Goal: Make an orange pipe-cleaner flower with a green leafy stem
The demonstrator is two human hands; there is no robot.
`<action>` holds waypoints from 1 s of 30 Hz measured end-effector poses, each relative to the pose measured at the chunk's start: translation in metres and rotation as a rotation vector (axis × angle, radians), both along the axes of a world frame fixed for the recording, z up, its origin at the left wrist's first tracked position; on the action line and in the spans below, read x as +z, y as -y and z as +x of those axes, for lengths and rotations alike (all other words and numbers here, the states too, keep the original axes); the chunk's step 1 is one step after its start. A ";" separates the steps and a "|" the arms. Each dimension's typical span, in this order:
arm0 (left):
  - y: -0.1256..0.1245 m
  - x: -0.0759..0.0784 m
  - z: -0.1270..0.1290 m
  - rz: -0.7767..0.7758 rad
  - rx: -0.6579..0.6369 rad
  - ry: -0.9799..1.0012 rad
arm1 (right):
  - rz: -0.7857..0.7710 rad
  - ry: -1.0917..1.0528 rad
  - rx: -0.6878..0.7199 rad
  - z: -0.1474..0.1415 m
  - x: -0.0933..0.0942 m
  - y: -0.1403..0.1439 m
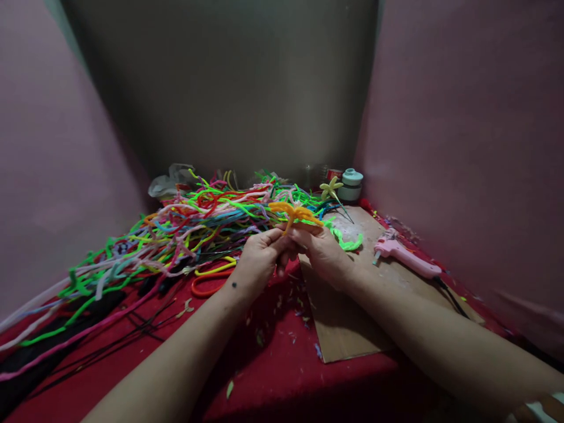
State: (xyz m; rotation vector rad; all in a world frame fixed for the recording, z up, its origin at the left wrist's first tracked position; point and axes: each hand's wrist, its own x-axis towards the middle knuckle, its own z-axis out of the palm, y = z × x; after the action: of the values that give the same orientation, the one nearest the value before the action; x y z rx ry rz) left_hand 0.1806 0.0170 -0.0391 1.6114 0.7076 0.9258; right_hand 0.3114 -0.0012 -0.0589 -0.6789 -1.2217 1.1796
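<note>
An orange pipe-cleaner flower (294,212) with looped petals stands up between my two hands above the red cloth. My left hand (258,258) pinches its stem from the left. Pressed against those fingers, my right hand (321,249) grips the same stem from the right. A bright green pipe-cleaner piece (348,239) lies on the cardboard sheet (348,329) just beyond my right hand. Behind the hands sprawls a big heap of coloured pipe cleaners (194,229).
A pink glue gun (405,254) rests on the cardboard at right, its cord trailing off. A pale yellow pipe-cleaner flower (331,188) and a small green-lidded jar (351,184) stand at the back. Orange-handled scissors (214,279) lie left of my hands. Pink walls close both sides.
</note>
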 end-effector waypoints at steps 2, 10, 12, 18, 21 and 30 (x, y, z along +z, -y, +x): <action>-0.001 -0.001 -0.001 -0.109 -0.056 0.085 | -0.012 -0.022 0.032 0.003 0.000 -0.001; 0.000 0.000 -0.007 -0.468 -0.363 0.301 | 0.006 0.029 0.145 0.012 -0.001 -0.005; 0.001 0.001 -0.009 -0.494 -0.405 0.320 | 0.019 0.033 0.148 0.012 -0.001 -0.005; -0.001 0.001 -0.009 -0.423 -0.377 0.243 | 0.033 -0.029 0.049 0.004 -0.002 -0.002; -0.003 -0.001 -0.005 -0.151 -0.190 0.055 | -0.026 -0.053 -0.027 0.000 -0.005 -0.003; 0.001 -0.017 -0.001 0.738 0.377 -0.551 | -0.002 -0.006 -0.223 -0.001 -0.015 -0.007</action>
State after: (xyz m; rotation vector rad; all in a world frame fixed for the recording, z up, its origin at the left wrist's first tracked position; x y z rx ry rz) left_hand 0.1792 0.0162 -0.0557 2.4968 1.1635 1.0937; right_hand 0.3102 0.0062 -0.0739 -0.7911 -1.1082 0.9965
